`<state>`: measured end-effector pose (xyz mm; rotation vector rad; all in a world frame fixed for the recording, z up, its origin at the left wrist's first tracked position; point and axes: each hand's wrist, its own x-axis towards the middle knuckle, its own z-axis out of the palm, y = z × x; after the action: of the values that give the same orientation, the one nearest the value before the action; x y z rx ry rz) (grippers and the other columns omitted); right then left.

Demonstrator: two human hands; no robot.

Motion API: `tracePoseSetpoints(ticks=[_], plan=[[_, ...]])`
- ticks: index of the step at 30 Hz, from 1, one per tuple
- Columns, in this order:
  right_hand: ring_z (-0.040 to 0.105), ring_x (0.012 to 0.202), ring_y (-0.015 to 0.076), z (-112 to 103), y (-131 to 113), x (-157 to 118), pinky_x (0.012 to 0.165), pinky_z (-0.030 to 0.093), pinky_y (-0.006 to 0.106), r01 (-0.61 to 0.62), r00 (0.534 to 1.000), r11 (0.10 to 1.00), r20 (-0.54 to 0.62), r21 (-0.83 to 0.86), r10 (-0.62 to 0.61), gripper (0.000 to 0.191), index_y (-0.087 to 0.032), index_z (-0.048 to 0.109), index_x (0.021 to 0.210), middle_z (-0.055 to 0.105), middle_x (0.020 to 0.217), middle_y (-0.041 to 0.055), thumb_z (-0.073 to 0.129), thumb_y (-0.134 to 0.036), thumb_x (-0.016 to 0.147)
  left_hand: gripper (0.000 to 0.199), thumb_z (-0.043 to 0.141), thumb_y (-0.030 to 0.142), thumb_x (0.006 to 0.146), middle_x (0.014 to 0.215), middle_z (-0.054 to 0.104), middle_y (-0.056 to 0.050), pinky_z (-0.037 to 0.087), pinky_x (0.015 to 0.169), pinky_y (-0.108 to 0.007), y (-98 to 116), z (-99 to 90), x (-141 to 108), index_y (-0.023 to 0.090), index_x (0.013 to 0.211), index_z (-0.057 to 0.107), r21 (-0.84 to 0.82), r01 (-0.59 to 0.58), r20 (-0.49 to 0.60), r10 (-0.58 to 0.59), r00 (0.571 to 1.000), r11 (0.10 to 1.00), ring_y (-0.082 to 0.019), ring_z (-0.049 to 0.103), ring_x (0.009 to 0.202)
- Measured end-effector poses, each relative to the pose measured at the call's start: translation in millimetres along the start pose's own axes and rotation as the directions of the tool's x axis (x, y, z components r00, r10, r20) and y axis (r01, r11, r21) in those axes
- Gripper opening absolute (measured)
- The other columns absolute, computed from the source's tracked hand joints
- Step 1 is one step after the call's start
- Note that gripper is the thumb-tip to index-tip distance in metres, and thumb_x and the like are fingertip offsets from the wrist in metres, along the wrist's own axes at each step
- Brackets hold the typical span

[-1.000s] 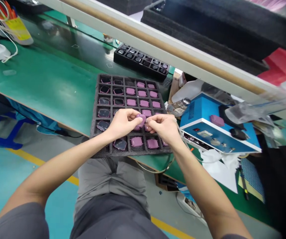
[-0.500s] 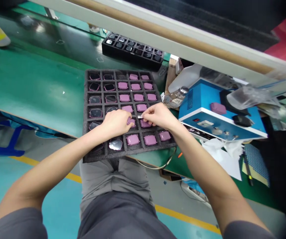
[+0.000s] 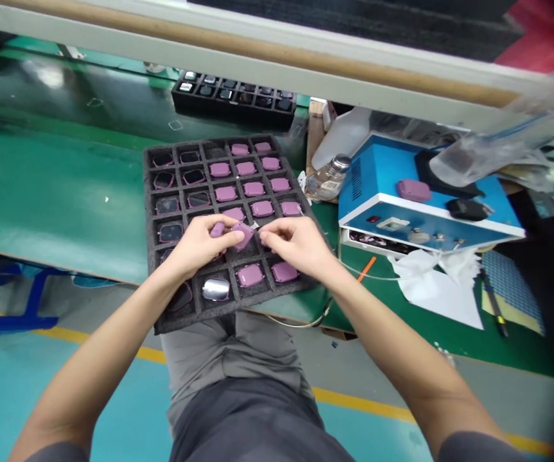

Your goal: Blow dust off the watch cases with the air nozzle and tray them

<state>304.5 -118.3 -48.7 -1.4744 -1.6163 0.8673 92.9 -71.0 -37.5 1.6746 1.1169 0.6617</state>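
A black foam tray [image 3: 204, 314] spans the bench edge above my lap. Its right columns hold pink watch-like cases, its left ones dark-faced pieces, and a silvery piece [image 3: 216, 289] sits in the front row. My left hand [image 3: 204, 245] grips a pink case [image 3: 242, 236] between thumb and fingers, lifted over the tray. Just right of that case, my right hand [image 3: 289, 239] pinches a small whitish piece [image 3: 254, 226] at its fingertips, close to the case's corner. Whether the piece touches the case is hard to tell.
Behind the tray is a black box [image 3: 233, 110] of dark pieces. To the right stand a glass jar [image 3: 328, 178], a plastic bottle [image 3: 341, 138] and a blue machine [image 3: 382, 173] with a pink case on top. White paper [image 3: 443, 301] and a pen [image 3: 494, 301] lie nearer.
My left hand has raised a pink case out of the tray and tilted it. My right hand has come closer to it with the small whitish piece. The camera view has shifted.
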Motion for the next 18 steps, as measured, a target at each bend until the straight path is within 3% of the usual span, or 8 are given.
tracePoseSetpoints(ticks=[2, 5, 14, 18], plan=[[0.065, 0.065, 0.0148, 9, -4, -8, 0.061, 0.047, 0.024, 0.036, 0.999, 0.997, -0.005, 0.066, -0.036, 0.020, -0.016, 0.079, 0.084, 0.077, 0.076, 0.0027, 0.064, -0.029, 0.086, 0.031, 0.081, 0.043, 0.076, 0.064, 0.065, 0.000, 0.037, 0.047, -0.023, 2, -0.7, -2, 0.019, 0.095, 0.077, -0.230, 0.077, 0.006, -0.078, 0.997, 0.970, -0.012, 0.051, 0.052], [0.065, 0.066, 0.0155, 14, -11, -12, 0.062, 0.046, 0.025, 0.074, 0.997, 0.993, -0.042, 0.087, -0.071, 0.020, -0.017, 0.080, 0.082, 0.077, 0.079, 0.0023, 0.064, -0.029, 0.087, 0.033, 0.086, 0.039, 0.072, 0.066, 0.065, 0.000, 0.033, 0.044, -0.020, 6, 0.3, -5, 0.018, 0.095, 0.076, -0.330, 0.094, 0.015, -0.095, 0.995, 0.939, -0.009, 0.049, 0.050], [0.057, 0.057, 0.0116, 6, -14, -10, 0.055, 0.040, 0.022, 0.027, 0.999, 0.993, 0.024, 0.111, -0.030, 0.021, -0.014, 0.079, 0.077, 0.071, 0.065, 0.0004, 0.062, -0.025, 0.082, 0.028, 0.086, 0.035, 0.070, 0.059, 0.062, 0.002, 0.034, 0.046, -0.021, 14, 4.7, -11, 0.018, 0.086, 0.072, -0.239, 0.112, 0.035, -0.106, 0.994, 0.965, -0.010, 0.051, 0.050], [0.061, 0.059, 0.0136, 6, -11, -11, 0.055, 0.040, 0.022, -0.013, 0.999, 1.000, -0.042, -0.023, 0.012, 0.014, -0.015, 0.076, 0.068, 0.071, 0.062, 0.0015, 0.064, -0.018, 0.075, 0.026, 0.085, 0.036, 0.069, 0.057, 0.061, 0.003, 0.036, 0.049, -0.023, 12, 15.1, -11, 0.018, 0.080, 0.070, -0.150, 0.094, -0.008, -0.096, 0.995, 0.984, -0.011, 0.050, 0.049]])
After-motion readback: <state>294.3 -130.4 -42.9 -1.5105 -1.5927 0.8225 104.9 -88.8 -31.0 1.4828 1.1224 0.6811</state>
